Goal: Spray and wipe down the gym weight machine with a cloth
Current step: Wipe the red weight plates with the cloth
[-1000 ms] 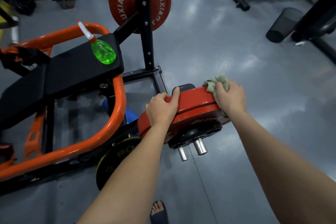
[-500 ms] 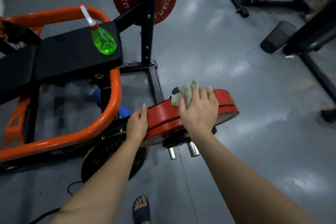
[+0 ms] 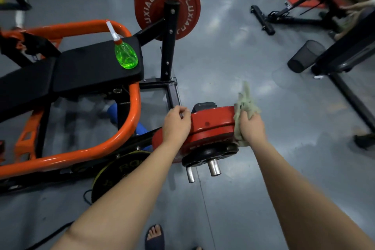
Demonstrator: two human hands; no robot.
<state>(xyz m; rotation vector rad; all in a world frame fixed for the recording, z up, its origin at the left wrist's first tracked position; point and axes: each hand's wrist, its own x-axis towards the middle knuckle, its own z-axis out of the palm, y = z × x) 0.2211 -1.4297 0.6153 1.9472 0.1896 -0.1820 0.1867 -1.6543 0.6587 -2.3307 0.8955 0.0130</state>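
A red weight plate (image 3: 213, 126) hangs on the near sleeve of the orange and black weight machine (image 3: 129, 119). My left hand (image 3: 176, 125) grips the plate's left rim with curled fingers. My right hand (image 3: 251, 128) holds a pale green cloth (image 3: 244, 107) bunched against the plate's right rim. A green spray bottle (image 3: 125, 56) with a white nozzle stands on the black seat pad (image 3: 85, 69), apart from both hands.
A second red plate (image 3: 160, 4) sits on the far upright post. A black plate (image 3: 113, 172) leans low at the frame. A mesh bin (image 3: 304, 57) lies on its side at right beside other black machine legs. My sandalled foot (image 3: 155, 236) is below.
My right hand has carried the cloth from the middle of the plate's top to its right rim. My left hand has shifted a little along the left rim.
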